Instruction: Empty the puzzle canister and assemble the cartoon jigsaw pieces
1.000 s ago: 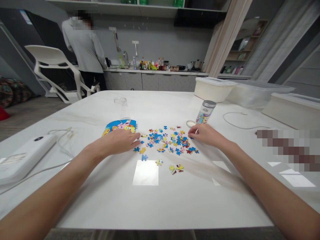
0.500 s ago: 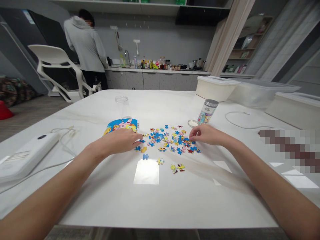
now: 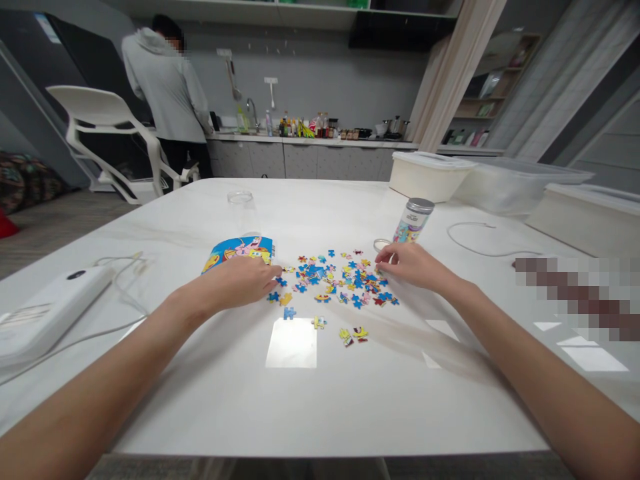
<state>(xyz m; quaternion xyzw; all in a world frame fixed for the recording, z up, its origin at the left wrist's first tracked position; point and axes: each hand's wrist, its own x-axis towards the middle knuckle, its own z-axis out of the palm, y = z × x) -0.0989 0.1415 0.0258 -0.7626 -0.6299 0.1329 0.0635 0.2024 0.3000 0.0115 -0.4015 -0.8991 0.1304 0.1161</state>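
My left grip (image 3: 239, 281) lies low on the bench (image 3: 210, 393), fingers extended and close together, tips at the left edge of the jigsaw puzzle pieces (image 3: 330, 280); I cannot tell whether they pinch anything. My right grip (image 3: 413, 265) is curled, fingertips down at the pile's right edge; any pinch is hidden too. The pieces lie scattered between my grips, blue and yellow mostly, a few strays nearer me; a printed cartoon picture sheet (image 3: 239, 253) lies just beyond my left grip; a round lid (image 3: 381, 244) sits near my right fingers, beside a cartoon-labelled canister (image 3: 413, 220) standing upright; a clear glass jar (image 3: 241, 212) stands farther off; a person (image 3: 163, 87) stands at the far sink counter, back to me.
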